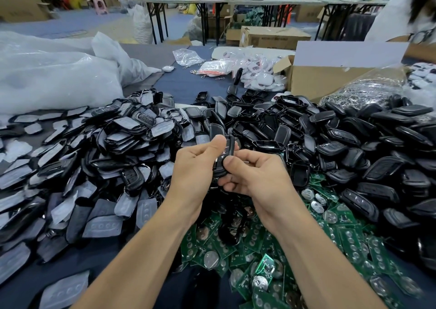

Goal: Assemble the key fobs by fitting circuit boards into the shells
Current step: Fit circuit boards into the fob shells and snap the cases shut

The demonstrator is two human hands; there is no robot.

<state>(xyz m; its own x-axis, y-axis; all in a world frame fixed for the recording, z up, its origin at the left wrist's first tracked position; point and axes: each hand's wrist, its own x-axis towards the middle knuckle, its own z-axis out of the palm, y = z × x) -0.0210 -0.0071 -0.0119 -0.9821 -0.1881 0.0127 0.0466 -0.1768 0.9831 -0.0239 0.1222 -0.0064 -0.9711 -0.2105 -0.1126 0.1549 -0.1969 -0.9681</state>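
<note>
Both hands meet over the middle of the heaps, and one black key fob shell [224, 160] is caught between them. The left grip [195, 167] closes on it, thumb lying over its upper end and fingers curled behind. The right grip [254, 179] closes on its lower part, thumb pressed on the near face and fingers tucked under. The shell stands almost on edge and clear of the piles, probably so both thumbs can squeeze along the seam. Whether a board already sits inside is hidden by the fingers. I judge this to be the pressing-together step of one fob.

The stock lies around the grip for short reaches. Directly below and toward the person, under the right wrist, lies the heap of green circuit boards [259, 249], many with round silver coin cells facing up. To the right of the grip, and beyond it, rises a mound of plain black shells [354, 148]. To the left of the grip spreads a second mound of shell halves with pale grey button pads [106, 143]. Each part can thus be taken by the nearer hand.

Well beyond the grip, the dark blue table [181, 84] carries a cardboard box [330, 79] and large clear plastic bags [47, 77].
</note>
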